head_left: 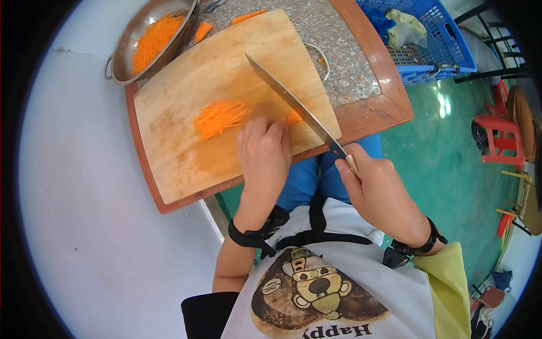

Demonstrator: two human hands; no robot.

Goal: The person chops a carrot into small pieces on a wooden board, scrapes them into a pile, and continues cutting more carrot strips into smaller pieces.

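A long-bladed kitchen knife [293, 104] is in my right hand [381, 189], which is wrapped around its handle. The blade slants up and to the left across the right part of a wooden cutting board [180, 164]. My left hand [264, 150] is on the board with its fingers curled down. By its fingertips, close to the blade, a bit of carrot [293, 117] shows; the rest of it is hidden by the fingers. Left of that hand lies a heap of thin carrot shreds [222, 117].
A metal bowl [121, 59] of shredded carrot stands at the table's upper left. Carrot pieces [248, 17] lie behind the board. A metal ring handle [322, 61] sticks out beyond the board. A blue plastic crate [435, 39] and a red stool [499, 138] are at the right.
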